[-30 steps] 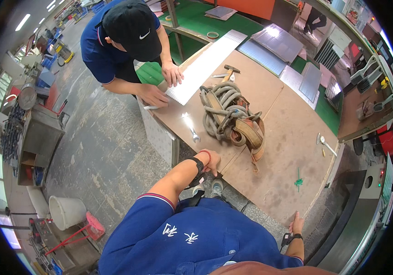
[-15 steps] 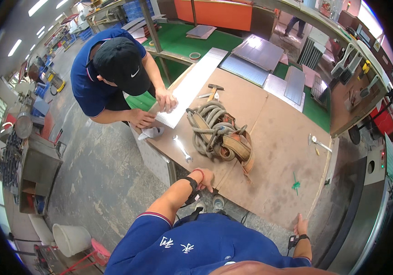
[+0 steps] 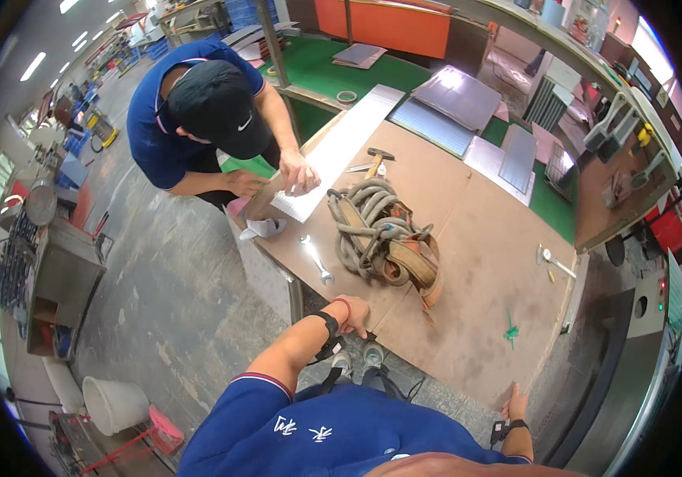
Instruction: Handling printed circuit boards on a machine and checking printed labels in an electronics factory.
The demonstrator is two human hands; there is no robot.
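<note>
My left hand (image 3: 353, 316) is closed on the near edge of the brown board tabletop (image 3: 468, 318), below a silver open-end wrench (image 3: 317, 262). My right hand (image 3: 514, 399) is closed on the board's near right corner, below a small green tangle (image 3: 511, 332). A heap of grey hose and worn straps (image 3: 385, 238) lies mid-board, with a hammer (image 3: 377, 161) behind it and a caliper-like tool (image 3: 556, 264) at the right edge.
A co-worker (image 3: 194, 127) bends over a long white strip (image 3: 345, 143) at the left; a white cloth (image 3: 261, 228) lies nearby. Metal sheets (image 3: 456, 103) lie behind. A machine (image 3: 647, 310) stands right, a white bucket (image 3: 118, 401) lower left.
The view has shifted, so the table sits lower in the picture than a second ago. The co-worker's hands moved slightly along the strip, and the white cloth has come into sight. My hands stay at the edge.
</note>
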